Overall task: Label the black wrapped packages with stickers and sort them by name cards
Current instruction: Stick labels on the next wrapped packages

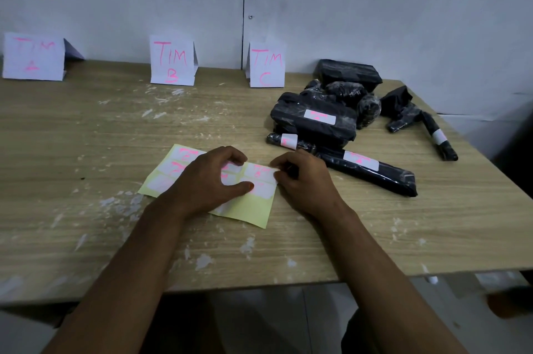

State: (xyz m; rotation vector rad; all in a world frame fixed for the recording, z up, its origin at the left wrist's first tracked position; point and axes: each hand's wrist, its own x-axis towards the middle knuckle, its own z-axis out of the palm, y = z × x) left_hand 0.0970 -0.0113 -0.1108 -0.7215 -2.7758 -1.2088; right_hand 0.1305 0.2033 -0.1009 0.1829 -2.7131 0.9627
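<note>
Peeling step: my left hand (pixel 207 180) presses the pale yellow sticker sheet (pixel 245 211) flat on the wooden table (pixel 86 152), right hand (pixel 300 177) fingers pinching a white sticker's corner. Black wrapped packages (pixel 331 120) piled at 2 o'clock, some unlabelled. Next: lift cleanly, stick on.

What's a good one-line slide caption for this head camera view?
Left hand steadies the yellow sticker sheet while right hand peels a label, beside black wrapped packages.
</note>
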